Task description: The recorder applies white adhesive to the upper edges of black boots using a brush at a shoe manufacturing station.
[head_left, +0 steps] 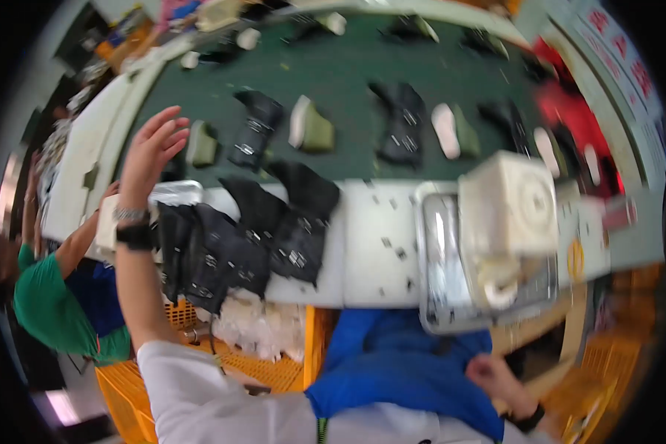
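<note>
My left hand [153, 148] is raised at the left, over the near edge of the green belt [355, 89]. Its fingers are stretched out and it holds nothing. Just right of it stands a small green boot lining [202, 144]. Below, several black boot uppers [229, 259] with silvery buckles lie overlapped on the white table [362, 277]. Low at the right, beside my blue apron [407, 355], is my right hand [498, 379]. It is apart from the table, and its fingers are too blurred to read.
A white machine [507, 211] stands in a metal tray [440, 300]. Small black pieces [387, 243] are scattered on the table. More black uppers [257, 127] and green linings [312, 127] line the belt. A person in green [63, 303] works at the left, near yellow crates [122, 396].
</note>
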A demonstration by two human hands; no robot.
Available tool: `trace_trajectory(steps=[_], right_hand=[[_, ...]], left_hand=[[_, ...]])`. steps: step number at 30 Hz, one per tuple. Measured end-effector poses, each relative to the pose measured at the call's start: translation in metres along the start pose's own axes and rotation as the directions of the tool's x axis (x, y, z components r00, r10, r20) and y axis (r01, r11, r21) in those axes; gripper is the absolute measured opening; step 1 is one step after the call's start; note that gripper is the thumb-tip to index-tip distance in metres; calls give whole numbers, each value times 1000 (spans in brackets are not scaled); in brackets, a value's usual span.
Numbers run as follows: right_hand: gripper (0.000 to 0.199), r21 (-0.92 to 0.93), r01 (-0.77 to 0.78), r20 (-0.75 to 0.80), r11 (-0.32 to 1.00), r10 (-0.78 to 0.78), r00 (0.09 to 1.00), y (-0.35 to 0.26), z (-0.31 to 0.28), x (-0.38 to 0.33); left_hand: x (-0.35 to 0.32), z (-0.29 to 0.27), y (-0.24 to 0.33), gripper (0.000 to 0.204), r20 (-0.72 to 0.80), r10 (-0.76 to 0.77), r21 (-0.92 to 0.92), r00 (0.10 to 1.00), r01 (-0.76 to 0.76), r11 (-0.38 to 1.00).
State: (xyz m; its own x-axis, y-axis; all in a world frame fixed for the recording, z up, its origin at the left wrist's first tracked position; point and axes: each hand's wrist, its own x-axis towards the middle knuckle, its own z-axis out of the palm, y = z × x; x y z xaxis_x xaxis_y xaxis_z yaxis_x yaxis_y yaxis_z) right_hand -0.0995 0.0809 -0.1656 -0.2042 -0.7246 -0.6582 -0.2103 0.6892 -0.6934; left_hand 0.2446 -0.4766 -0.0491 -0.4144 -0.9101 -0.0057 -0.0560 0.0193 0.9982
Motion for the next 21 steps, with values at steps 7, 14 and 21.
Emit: trace_trajectory(steps=[7, 14, 21], right_hand=[[9, -71, -63, 94, 995, 70, 993, 57, 8, -61], [31, 318, -133, 149, 939, 89, 985, 156, 84, -126], [23, 517, -152, 126, 843, 100, 987, 181, 108, -131]], left_hand=[[-234, 197, -61, 14, 785, -295, 567, 544, -441, 696], [-310, 240, -98, 25, 827, -350, 485, 440, -244, 840], [-305, 242, -104, 26, 714, -582, 652, 389, -66, 756]])
